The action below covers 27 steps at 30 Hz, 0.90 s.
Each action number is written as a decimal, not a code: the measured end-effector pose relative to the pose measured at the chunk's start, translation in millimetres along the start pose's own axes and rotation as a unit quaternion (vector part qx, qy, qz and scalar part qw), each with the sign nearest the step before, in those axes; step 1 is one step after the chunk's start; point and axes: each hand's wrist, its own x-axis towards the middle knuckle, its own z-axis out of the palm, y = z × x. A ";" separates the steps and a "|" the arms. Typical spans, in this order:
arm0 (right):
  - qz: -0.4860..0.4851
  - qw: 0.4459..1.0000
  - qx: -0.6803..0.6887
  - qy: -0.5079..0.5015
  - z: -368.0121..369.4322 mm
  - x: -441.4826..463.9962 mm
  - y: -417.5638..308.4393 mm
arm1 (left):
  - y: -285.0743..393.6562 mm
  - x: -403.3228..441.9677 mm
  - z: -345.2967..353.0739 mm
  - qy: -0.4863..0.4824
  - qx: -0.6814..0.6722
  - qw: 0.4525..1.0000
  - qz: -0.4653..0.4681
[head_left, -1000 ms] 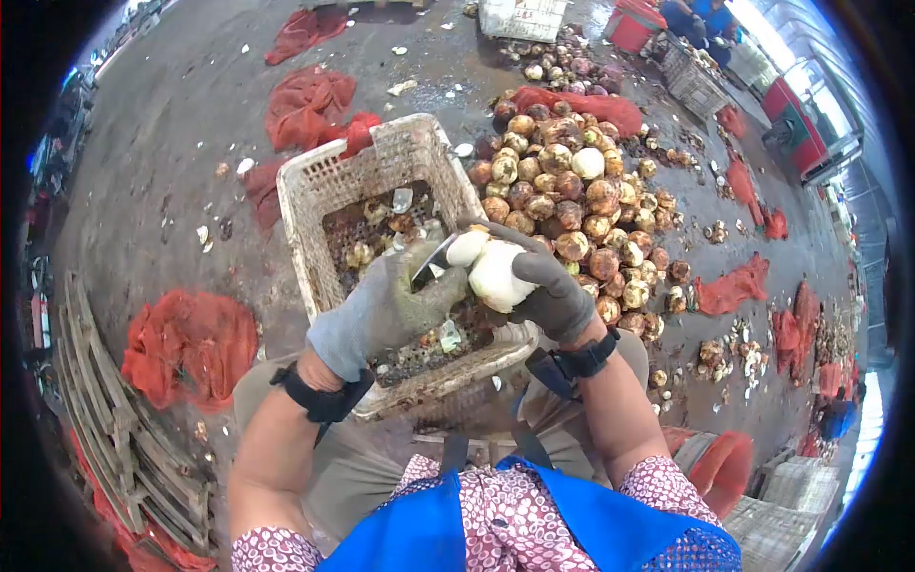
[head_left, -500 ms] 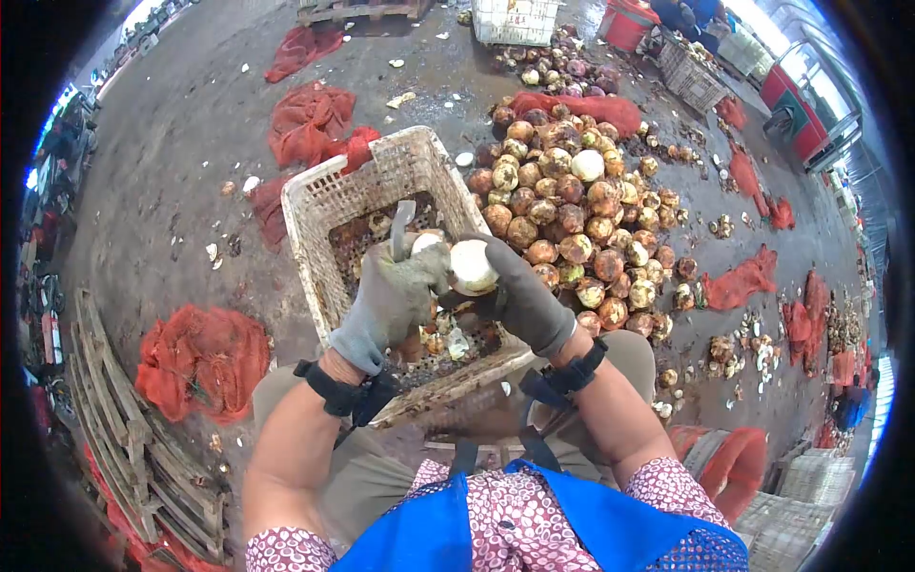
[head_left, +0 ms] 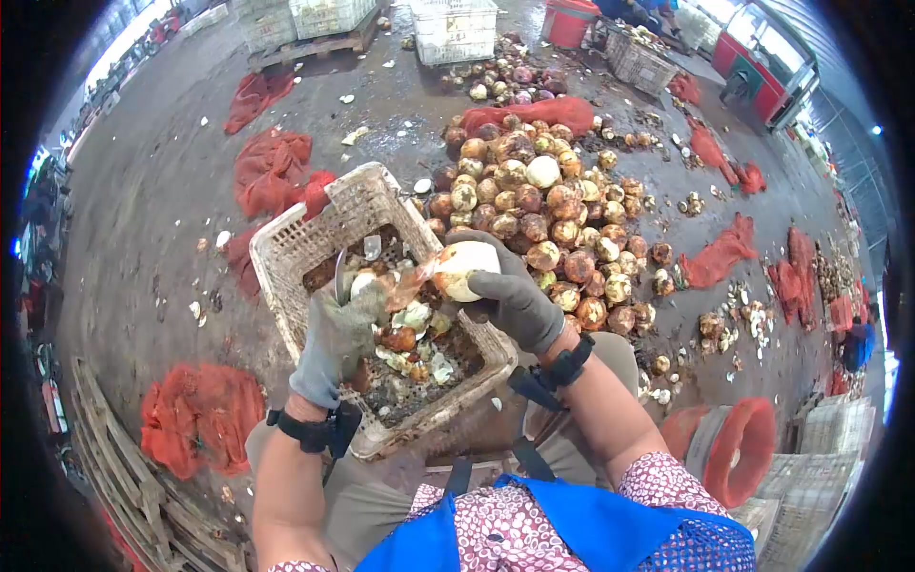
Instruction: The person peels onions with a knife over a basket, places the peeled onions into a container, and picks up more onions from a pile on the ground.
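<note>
My right hand (head_left: pixel 515 300), in a grey glove, grips a partly peeled onion (head_left: pixel 469 265), its side mostly white with brown skin at the left end. My left hand (head_left: pixel 343 329), also gloved, is closed around a small knife whose curved blade (head_left: pixel 340 276) points up. Between the hands a strip of brown onion skin (head_left: pixel 408 288) stretches from the onion to my left fingers. Below them stands a dirty off-white plastic crate (head_left: pixel 286 276) with onion peelings (head_left: pixel 416 319) inside. The knife's handle is hidden in my left glove.
A large heap of onions (head_left: pixel 534 214) lies just beyond the crate to the right. Red mesh sacks (head_left: pixel 202 418) are scattered over the floor. A wooden pallet (head_left: pixel 124 467) lies at left. White crates (head_left: pixel 457 33) and a red bucket (head_left: pixel 569 24) stand farther back.
My hands have drawn apart, the left going left and down with the knife, and onion skin now spans between them. The view has shifted, showing more of the crates at the back.
</note>
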 end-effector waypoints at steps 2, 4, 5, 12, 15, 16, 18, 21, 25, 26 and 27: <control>0.008 0.999 -0.032 -0.001 -8.9 0.8 -3.9 | -23.2 5.6 -6.0 -0.012 0.034 0.999 0.022; 0.019 0.998 -0.067 -0.004 -10.5 0.3 -10.5 | -17.8 3.6 -5.9 -0.031 0.192 0.979 0.056; 0.006 0.989 -0.145 0.028 -8.7 -1.3 -14.2 | -25.4 3.8 -5.4 -0.031 0.192 0.979 0.056; -0.103 0.923 -0.371 0.016 -13.6 0.3 -15.3 | 0.7 -16.7 19.5 -0.118 0.299 0.935 0.148; -0.168 0.876 -0.452 -0.022 -18.5 7.9 -3.8 | 9.7 -17.1 28.3 -0.170 0.321 0.921 0.143; -0.140 0.884 -0.444 -0.038 -18.1 7.4 -3.1 | 11.3 -18.8 32.0 -0.155 0.291 0.930 0.165; -0.162 0.864 -0.475 -0.049 -16.1 7.8 0.6 | 3.4 -11.5 32.6 -0.171 0.297 0.923 0.174; -0.117 0.906 -0.404 -0.047 -8.1 2.0 -2.8 | -4.2 -9.9 33.7 -0.176 0.303 0.922 0.162; -0.110 0.991 -0.006 -0.075 3.3 -2.3 -11.9 | -36.1 -8.0 29.5 -0.189 0.313 0.921 0.138; -0.120 0.991 0.001 -0.062 5.7 -4.7 -16.3 | -57.3 -3.0 30.0 -0.188 0.307 0.918 0.165; -0.123 0.990 -0.002 -0.066 4.8 -5.0 -18.2 | -57.5 -1.5 32.3 -0.186 0.301 0.915 0.192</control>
